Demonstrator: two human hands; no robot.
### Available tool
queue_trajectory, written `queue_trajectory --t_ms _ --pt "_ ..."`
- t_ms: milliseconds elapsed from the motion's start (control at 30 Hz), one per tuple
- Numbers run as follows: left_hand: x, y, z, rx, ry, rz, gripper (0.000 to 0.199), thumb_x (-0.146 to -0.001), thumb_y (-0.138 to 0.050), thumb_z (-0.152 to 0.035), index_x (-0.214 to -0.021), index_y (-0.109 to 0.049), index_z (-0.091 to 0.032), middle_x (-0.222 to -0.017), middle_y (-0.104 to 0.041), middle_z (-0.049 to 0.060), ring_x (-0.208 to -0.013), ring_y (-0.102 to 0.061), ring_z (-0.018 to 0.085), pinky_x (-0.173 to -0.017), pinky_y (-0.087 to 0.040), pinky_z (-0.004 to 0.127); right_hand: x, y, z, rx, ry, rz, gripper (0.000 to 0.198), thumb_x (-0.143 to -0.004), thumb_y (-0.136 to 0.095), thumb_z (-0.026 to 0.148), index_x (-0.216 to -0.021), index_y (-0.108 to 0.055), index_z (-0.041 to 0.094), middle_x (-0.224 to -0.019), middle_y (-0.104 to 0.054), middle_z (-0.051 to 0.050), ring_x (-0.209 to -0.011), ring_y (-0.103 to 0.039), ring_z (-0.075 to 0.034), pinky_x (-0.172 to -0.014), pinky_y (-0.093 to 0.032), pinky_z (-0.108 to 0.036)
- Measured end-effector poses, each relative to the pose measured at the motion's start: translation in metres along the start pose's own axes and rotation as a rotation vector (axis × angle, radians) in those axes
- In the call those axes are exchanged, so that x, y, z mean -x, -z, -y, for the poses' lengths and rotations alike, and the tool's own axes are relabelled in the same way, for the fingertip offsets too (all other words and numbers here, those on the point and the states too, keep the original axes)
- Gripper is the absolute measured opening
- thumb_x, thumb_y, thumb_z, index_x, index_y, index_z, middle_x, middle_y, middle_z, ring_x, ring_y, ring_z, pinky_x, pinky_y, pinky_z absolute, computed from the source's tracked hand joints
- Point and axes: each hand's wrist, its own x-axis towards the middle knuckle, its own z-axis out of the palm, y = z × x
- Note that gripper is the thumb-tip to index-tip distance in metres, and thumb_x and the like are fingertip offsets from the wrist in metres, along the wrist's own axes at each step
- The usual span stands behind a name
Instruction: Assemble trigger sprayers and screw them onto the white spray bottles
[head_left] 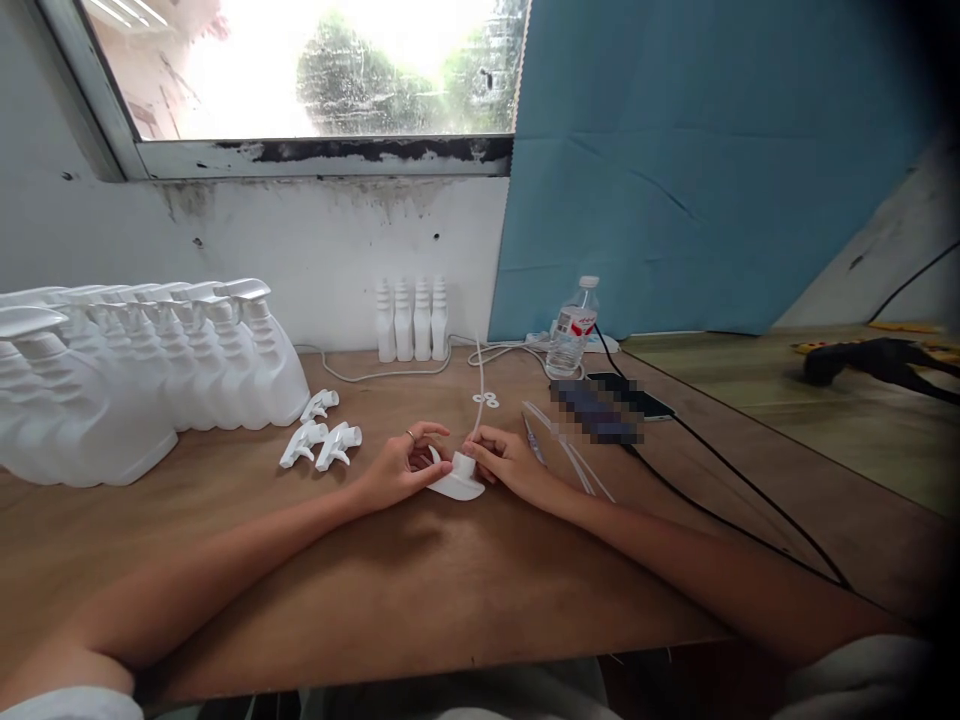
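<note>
In the middle of the table my left hand [397, 470] holds a white trigger spray head [459, 487], its collar facing up and away from me. A thin translucent dip tube [481, 375] rises from this collar, and my right hand [514, 465] pinches it low down, close to the collar. The fingers hide where tube and collar meet. Just beyond my hands lie several small white washers [491, 403]. Beside my right hand are a slim pen-like tool [534, 443] and loose dip tubes [581, 465].
Three spray heads [337, 443] lie left of my hands. Rows of white spray bottles [255, 370] stand at the far left, smaller white bottles [422, 325] by the wall. A water bottle [570, 335], a phone [652, 403] and black cables [720, 482] occupy the right side.
</note>
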Motion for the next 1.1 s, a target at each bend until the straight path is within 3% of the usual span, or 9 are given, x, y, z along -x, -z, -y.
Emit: queue_trajectory --t_ms 200,300,400,500,600,767,867,967,1100 --pt "-0.007 0.006 0.014 0.281 0.142 -0.054 0.043 -0.081 -0.068 -0.042 -0.111 -0.053 -0.014 -0.087 -0.066 0.005 -0.075 -0.06 0.012 -0.068 -0.045 0.023 -0.003 0.009 -0.001 0.328 0.096 -0.1 0.03 -0.091 -0.049 0.041 -0.076 -0.059 0.017 -0.061 -0.054 0.001 -0.055 -0.047 -0.012 -0.051 -0.036 -0.024" --pt "-0.009 0.008 0.016 0.343 0.169 -0.103 0.039 -0.08 -0.069 -0.041 -0.106 -0.056 -0.014 -0.087 -0.066 0.005 -0.078 -0.06 0.012 -0.071 -0.045 0.023 0.0 0.017 0.006 0.531 0.25 -0.073 0.014 -0.09 -0.047 0.023 -0.096 -0.059 0.018 -0.08 -0.063 -0.004 -0.066 -0.055 -0.014 -0.06 -0.045 -0.027" --pt "-0.01 0.009 0.016 0.38 0.172 -0.115 0.04 -0.078 -0.071 -0.042 -0.103 -0.057 -0.014 -0.087 -0.065 0.005 -0.079 -0.06 0.012 -0.073 -0.046 0.024 0.003 0.02 0.012 0.657 0.438 0.083 0.044 -0.084 -0.044 0.008 -0.125 -0.049 0.02 -0.118 -0.059 -0.012 -0.099 -0.06 -0.02 -0.084 -0.051 -0.035" --pt "-0.01 0.009 0.015 0.405 0.164 -0.097 0.042 -0.075 -0.073 -0.043 -0.104 -0.058 -0.015 -0.089 -0.065 0.005 -0.08 -0.061 0.012 -0.073 -0.046 0.024 0.004 0.017 0.012 0.761 0.54 0.236 0.062 -0.081 -0.045 0.005 -0.14 -0.039 0.022 -0.14 -0.045 -0.013 -0.126 -0.047 -0.023 -0.103 -0.042 -0.042" --pt "-0.007 0.009 0.011 0.392 0.159 -0.062 0.044 -0.075 -0.073 -0.044 -0.105 -0.058 -0.015 -0.087 -0.065 0.004 -0.078 -0.06 0.012 -0.07 -0.046 0.022 0.003 0.013 0.007 0.825 0.583 0.276 0.059 -0.084 -0.046 0.009 -0.141 -0.038 0.021 -0.141 -0.046 -0.013 -0.127 -0.047 -0.023 -0.103 -0.043 -0.042" --pt "-0.006 0.011 0.0 0.359 0.13 -0.043 0.044 -0.083 -0.059 -0.054 -0.105 -0.055 -0.016 -0.091 -0.066 0.007 -0.073 -0.063 0.013 -0.066 -0.05 0.025 0.003 0.019 0.011 0.951 0.8 0.185 0.045 -0.086 -0.04 0.008 -0.129 -0.049 0.015 -0.124 -0.06 -0.015 -0.109 -0.059 -0.024 -0.091 -0.05 -0.04" --pt "-0.028 0.032 -0.001 0.14 0.158 -0.218 0.042 -0.088 -0.05 -0.054 -0.103 -0.053 -0.014 -0.094 -0.066 0.01 -0.069 -0.066 0.016 -0.06 -0.054 0.029 0.008 0.032 0.024 1.033 0.893 0.07 0.049 -0.083 -0.039 0.005 -0.129 -0.047 0.018 -0.121 -0.062 -0.014 -0.104 -0.061 -0.025 -0.088 -0.05 -0.041" --pt "-0.072 0.073 0.008 -0.069 0.186 -0.432 0.033 -0.089 -0.053 -0.039 -0.107 -0.052 -0.012 -0.102 -0.064 0.013 -0.077 -0.065 0.017 -0.06 -0.054 0.028 0.014 0.048 0.038 1.012 0.931 -0.061 0.048 -0.08 -0.043 0.006 -0.126 -0.044 0.021 -0.119 -0.062 -0.014 -0.107 -0.061 -0.025 -0.089 -0.05 -0.042" --pt "-0.137 0.132 0.027 -0.309 0.287 -0.662 0.032 -0.089 -0.058 -0.027 -0.115 -0.053 -0.01 -0.117 -0.058 0.014 -0.094 -0.062 0.02 -0.077 -0.055 0.035 0.019 0.065 0.046 0.903 0.924 -0.17 0.045 -0.079 -0.055 0.011 -0.119 -0.04 0.024 -0.113 -0.061 -0.014 -0.101 -0.062 -0.025 -0.083 -0.052 -0.04"
